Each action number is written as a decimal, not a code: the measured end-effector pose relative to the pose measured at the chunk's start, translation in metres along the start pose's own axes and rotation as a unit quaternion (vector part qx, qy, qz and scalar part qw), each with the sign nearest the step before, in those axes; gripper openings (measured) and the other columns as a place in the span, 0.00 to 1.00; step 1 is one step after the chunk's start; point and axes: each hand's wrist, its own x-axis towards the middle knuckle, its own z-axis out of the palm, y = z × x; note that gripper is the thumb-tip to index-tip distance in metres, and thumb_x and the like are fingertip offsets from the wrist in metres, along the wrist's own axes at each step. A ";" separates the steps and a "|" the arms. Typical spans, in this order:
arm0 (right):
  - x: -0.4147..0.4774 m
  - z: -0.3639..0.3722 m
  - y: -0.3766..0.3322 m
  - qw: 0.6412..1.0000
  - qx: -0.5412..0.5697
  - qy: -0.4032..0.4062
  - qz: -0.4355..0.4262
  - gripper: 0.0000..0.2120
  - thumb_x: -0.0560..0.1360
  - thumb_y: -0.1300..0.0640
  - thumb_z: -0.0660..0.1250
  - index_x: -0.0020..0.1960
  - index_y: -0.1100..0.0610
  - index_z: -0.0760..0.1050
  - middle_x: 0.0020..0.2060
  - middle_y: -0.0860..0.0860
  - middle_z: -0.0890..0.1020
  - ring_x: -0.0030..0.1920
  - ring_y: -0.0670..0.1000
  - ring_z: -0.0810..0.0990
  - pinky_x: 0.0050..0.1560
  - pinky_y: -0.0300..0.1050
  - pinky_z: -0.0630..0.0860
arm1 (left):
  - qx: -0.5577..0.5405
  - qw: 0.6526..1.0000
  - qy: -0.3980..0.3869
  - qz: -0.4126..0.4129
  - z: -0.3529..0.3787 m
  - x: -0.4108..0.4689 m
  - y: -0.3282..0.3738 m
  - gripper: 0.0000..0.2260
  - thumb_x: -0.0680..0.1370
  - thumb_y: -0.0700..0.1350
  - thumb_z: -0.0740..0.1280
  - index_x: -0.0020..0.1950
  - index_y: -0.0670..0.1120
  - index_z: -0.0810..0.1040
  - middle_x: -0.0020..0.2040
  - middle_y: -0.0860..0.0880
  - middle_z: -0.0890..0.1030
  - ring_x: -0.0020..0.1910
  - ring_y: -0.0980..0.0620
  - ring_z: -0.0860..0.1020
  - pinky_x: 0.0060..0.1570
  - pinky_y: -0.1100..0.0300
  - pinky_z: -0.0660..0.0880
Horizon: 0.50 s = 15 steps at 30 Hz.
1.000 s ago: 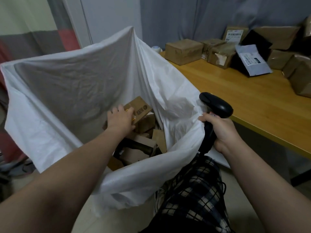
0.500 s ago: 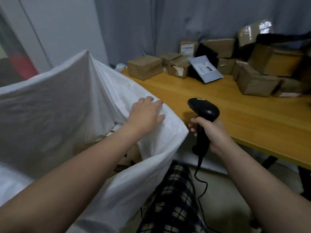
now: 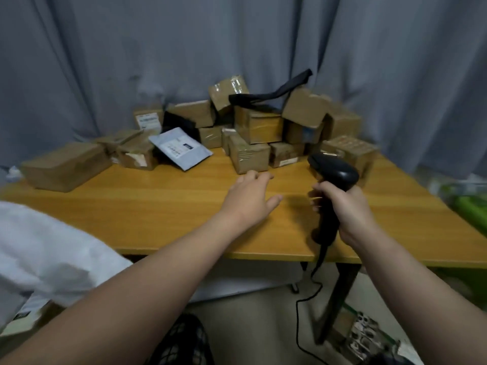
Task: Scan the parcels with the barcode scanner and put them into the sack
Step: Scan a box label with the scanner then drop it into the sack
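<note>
Parcels (image 3: 253, 133): I see a heap of brown cardboard boxes at the far edge of the table (image 3: 158, 204), against the grey curtain (image 3: 105, 61). A grey mailer (image 3: 180, 148) with a white label leans at the heap's front left. A black strap (image 3: 266, 96) is draped over the top boxes. A larger flat box (image 3: 66, 165) sits apart at the table's left end.

Left hand (image 3: 249, 198) hovers palm down over the tabletop, fingers spread and loose, holding nothing. Its fingertips are just short of the nearest box (image 3: 249, 156); I read a small gap, no contact.

Right hand (image 3: 347, 209) is wrapped round the handle of the black barcode scanner (image 3: 333, 172), fingers curled tight. The scanner stands upright above the table, head pointed toward the heap. Its cable (image 3: 300, 312) drops past the table's near edge and loops on the floor.

Sack (image 3: 47, 248): white, only part of it on my feed at lower left, beside the table and under the left forearm. Contents hidden from here.

Picture is blurred, so labels are unreadable.
</note>
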 end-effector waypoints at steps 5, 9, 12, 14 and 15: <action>0.047 -0.024 -0.032 1.000 0.012 -0.002 -0.010 0.03 0.74 0.62 0.69 0.41 0.58 0.77 0.32 0.52 0.79 0.35 0.52 0.77 0.38 0.46 0.74 | 0.012 0.998 0.048 0.030 0.006 0.078 0.023 0.31 0.77 0.58 0.64 0.76 0.51 0.58 0.71 0.44 0.63 0.68 0.42 0.65 0.66 0.47 0.67; 0.092 -0.029 -0.065 1.000 0.021 0.005 -0.018 0.08 0.74 0.60 0.68 0.37 0.58 0.75 0.30 0.53 0.77 0.32 0.52 0.76 0.38 0.46 0.73 | 0.106 0.988 0.096 0.061 -0.007 0.154 0.050 0.42 0.74 0.59 0.69 0.79 0.54 0.45 0.78 0.42 0.49 0.76 0.40 0.52 0.72 0.46 0.56; 0.126 -0.037 -0.081 0.999 0.040 0.030 -0.019 0.05 0.74 0.59 0.69 0.40 0.59 0.77 0.36 0.55 0.79 0.38 0.54 0.79 0.41 0.46 0.76 | 0.288 0.944 0.118 0.114 -0.010 0.208 0.058 0.47 0.75 0.54 0.70 0.77 0.54 0.34 0.78 0.39 0.38 0.77 0.37 0.41 0.74 0.43 0.44; 0.144 -0.041 -0.086 0.999 0.035 0.028 -0.019 0.05 0.74 0.59 0.69 0.41 0.59 0.78 0.37 0.56 0.78 0.40 0.55 0.78 0.43 0.47 0.76 | 0.369 0.910 0.129 0.134 -0.010 0.238 0.055 0.48 0.76 0.50 0.69 0.76 0.54 0.30 0.77 0.38 0.34 0.76 0.35 0.37 0.72 0.39 0.40; 0.152 -0.042 -0.087 0.999 0.032 0.023 -0.020 0.05 0.74 0.59 0.69 0.41 0.60 0.78 0.36 0.56 0.78 0.39 0.55 0.78 0.43 0.47 0.75 | 0.387 0.903 0.130 0.134 -0.010 0.251 0.052 0.49 0.75 0.51 0.70 0.75 0.55 0.29 0.76 0.38 0.32 0.75 0.33 0.36 0.71 0.36 0.39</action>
